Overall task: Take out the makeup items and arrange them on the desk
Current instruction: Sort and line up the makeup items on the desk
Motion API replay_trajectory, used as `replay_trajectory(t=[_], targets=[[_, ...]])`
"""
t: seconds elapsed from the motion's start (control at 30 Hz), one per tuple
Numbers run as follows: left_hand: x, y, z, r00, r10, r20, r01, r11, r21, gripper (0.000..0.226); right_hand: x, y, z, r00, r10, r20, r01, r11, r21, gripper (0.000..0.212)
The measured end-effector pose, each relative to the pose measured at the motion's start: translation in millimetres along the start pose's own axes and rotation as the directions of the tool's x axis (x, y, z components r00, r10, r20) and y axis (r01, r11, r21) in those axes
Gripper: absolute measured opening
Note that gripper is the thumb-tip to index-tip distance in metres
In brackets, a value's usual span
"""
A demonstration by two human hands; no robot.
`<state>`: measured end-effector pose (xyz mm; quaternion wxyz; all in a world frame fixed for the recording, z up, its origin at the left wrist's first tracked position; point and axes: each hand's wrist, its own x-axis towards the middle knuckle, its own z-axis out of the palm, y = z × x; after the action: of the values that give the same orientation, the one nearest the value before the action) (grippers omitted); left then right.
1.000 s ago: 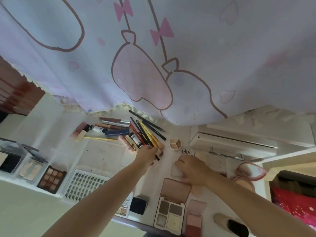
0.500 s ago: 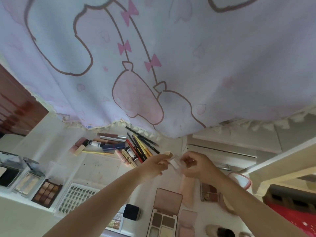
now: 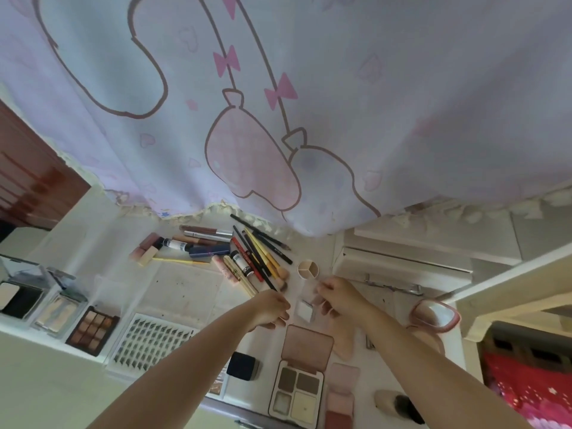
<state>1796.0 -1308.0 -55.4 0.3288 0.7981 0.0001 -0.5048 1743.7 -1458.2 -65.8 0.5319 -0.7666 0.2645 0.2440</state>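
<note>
Fingers (image 3: 325, 286) of the right hand (image 3: 342, 300) pinch a clear compact (image 3: 305, 309) mid-frame; left hand (image 3: 272, 309) fingers curl beside it, grip unclear.

1. two forearms come in from the bottom edge, both bare along all that shows, with no sleeve or cuff in view.
2. the left hand (image 3: 270, 308) is bare: no glove, ring or bracelet can be seen, and the wrist carries no watch or band.
3. the right hand (image 3: 340, 297) is likewise bare, with no glove, ring or wristband visible.
4. the fingers of both hands are small and slightly blurred, so the nails cannot be made out.
5. nothing else of the person, such as clothing or shoulders, appears.
</note>
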Motion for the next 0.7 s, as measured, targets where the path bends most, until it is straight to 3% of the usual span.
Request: replay_trajectory(t=[0.17,0.33,0.53,0.7], targets=[[7.6,-2.7,-16.3,0.996,0.013,-0.085,-0.011,0.999,0.031,0.033,10.4,2.6,5.2,0.991,0.104,0.084,-0.094,0.988,-0.121,0.024],[4.5,-12.1,-32.6,0.995,-0.021,-0.093,0.017,0.999,-0.043,0.033,16.9,4.4,14.1,0.987,0.159,0.012,-0.15,0.949,-0.276,0.023],[-6.1,-26.4,-39.4,0.982,0.021,-0.188,-0.01,0.998,0.06,0.034,8.1,-2.1,15.7,1.0,-0.005,-0.028,-0.011,0.842,-0.539,0.016],[-28.2,-27.6,-35.1,0.907,0.231,-0.353,-0.06,0.899,0.434,0.035,-8.2,-10.6,17.7,0.969,-0.235,0.075,0.215,0.658,-0.722,0.028]])
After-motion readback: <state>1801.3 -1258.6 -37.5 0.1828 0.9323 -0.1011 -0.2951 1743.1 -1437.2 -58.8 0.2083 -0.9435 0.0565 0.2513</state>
